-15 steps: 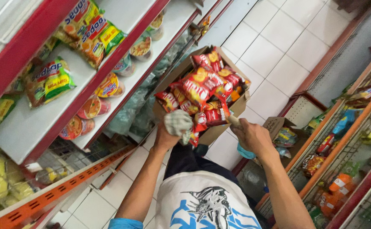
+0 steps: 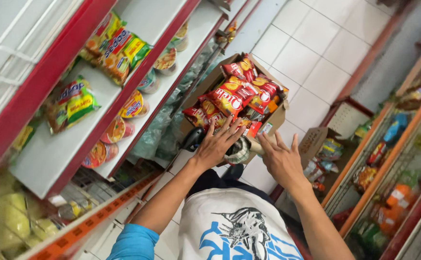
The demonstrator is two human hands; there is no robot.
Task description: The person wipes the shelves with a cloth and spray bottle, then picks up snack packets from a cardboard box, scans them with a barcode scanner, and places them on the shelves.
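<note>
Ahead of the fingertips of the left hand [image 2: 215, 144], red snack packets [image 2: 234, 96] fill the cardboard box [image 2: 278, 115] to its brim, leaving no gap to reach in. Left of those fingers, the red-edged shelves [image 2: 138, 91] with noodle cups [image 2: 114, 130] close that side. Beyond the right hand [image 2: 282, 161], white floor tiles [image 2: 316, 53] lie open; further right, wire racks [image 2: 379, 178] crowd in.

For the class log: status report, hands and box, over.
Left hand open, flat on red snack packets. Right hand open at the cardboard box edge. Box full; nothing blocking.
</note>
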